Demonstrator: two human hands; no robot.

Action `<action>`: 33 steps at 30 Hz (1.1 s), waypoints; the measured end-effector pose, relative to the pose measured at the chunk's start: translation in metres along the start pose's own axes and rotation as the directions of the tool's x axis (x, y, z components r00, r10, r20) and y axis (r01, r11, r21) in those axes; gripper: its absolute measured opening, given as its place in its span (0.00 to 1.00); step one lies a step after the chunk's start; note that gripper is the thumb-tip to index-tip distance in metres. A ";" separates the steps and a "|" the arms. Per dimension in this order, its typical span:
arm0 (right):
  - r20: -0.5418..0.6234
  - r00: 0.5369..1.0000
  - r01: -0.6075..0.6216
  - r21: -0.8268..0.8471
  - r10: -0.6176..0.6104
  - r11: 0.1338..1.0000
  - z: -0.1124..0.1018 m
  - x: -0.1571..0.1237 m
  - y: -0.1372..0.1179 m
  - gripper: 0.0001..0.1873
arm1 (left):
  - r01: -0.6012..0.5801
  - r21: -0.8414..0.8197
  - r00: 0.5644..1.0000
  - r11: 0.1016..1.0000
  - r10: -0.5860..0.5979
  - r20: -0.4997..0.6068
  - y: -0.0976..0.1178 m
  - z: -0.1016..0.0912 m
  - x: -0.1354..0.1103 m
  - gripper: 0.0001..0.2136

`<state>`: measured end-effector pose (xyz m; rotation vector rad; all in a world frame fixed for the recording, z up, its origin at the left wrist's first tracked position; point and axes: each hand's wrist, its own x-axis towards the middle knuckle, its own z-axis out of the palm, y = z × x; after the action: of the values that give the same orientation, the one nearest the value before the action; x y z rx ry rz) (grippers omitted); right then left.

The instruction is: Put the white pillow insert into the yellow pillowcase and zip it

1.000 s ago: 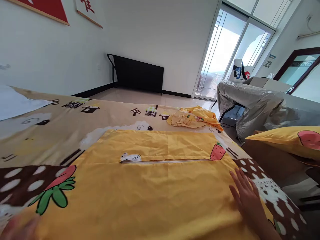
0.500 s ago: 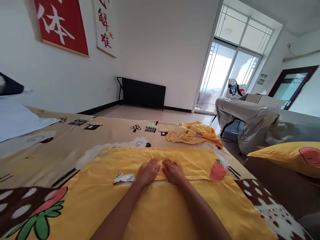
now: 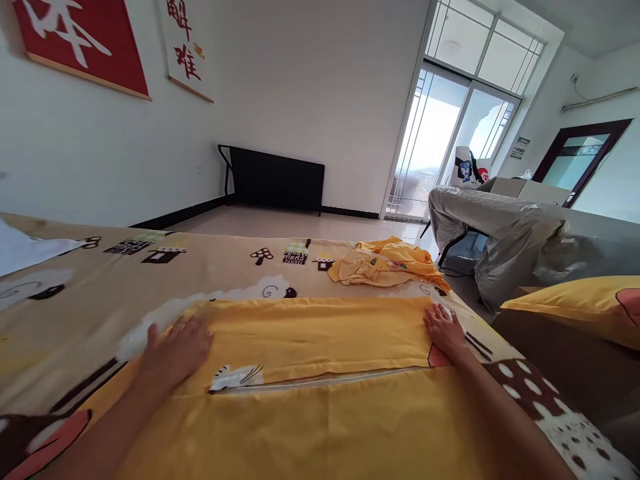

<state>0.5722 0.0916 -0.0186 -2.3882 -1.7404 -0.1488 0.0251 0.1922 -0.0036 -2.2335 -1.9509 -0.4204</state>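
One yellow fabric cover (image 3: 325,433) with a pale-edged slit (image 3: 325,380) lies spread on a beige sheep-print blanket (image 3: 220,257), its far corners beneath the left hand (image 3: 180,348) and right hand (image 3: 445,330), both flattened with fingers extended, a crumpled orange-yellow cloth (image 3: 395,261) beyond

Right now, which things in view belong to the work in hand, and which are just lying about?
In use:
spread yellow cloth, left hand and right hand on it
patterned cover beneath

Apparently lying about:
crumpled orange cloth
yellow cushion, right
white cloth, left edge
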 end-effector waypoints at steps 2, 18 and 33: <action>-0.022 0.999 0.045 0.041 -0.044 0.998 0.004 0.006 -0.044 0.26 | -0.089 -0.005 0.996 0.996 0.089 0.020 0.049 0.001 0.005 0.24; 0.109 0.860 0.451 0.295 -0.499 0.842 0.037 0.010 -0.187 0.26 | -0.172 -0.184 0.959 0.968 0.207 0.192 0.174 0.054 0.016 0.26; 0.235 0.959 0.147 0.069 -0.160 0.987 0.035 0.025 -0.039 0.30 | 0.062 -0.073 0.956 0.995 -0.038 0.292 0.049 0.051 0.039 0.28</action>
<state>0.5422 0.1340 -0.0444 -2.3136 -2.0090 0.1698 0.0835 0.2365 -0.0370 -2.4185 -2.1706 -0.1879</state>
